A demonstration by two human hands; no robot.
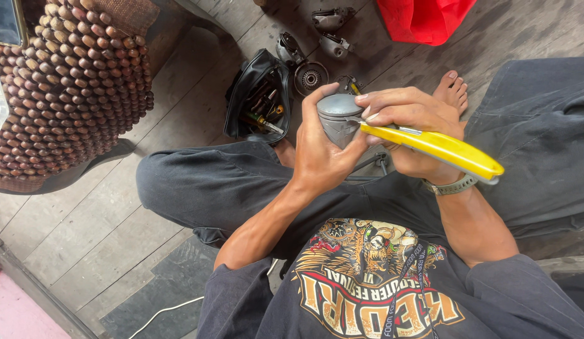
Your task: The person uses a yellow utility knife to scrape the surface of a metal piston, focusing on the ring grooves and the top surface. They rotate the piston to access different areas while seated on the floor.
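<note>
My left hand (320, 147) grips a grey metal piston (338, 116) from its left side, holding it up above my lap. In my right hand (411, 122) is a yellow-handled utility knife (439, 147), its short blade resting against the rim of the piston's top. I sit on the floor with legs bent, in dark trousers and a dark printed shirt. On my right wrist there is a watch (454, 186).
An open black tool pouch (257, 97) with several tools lies on the wooden plank floor ahead. Metal engine parts (307, 75) sit beyond it, a red bag (424, 19) at the top. A wooden beaded seat cover (72, 88) lies to the left. My bare foot (452, 91) rests nearby.
</note>
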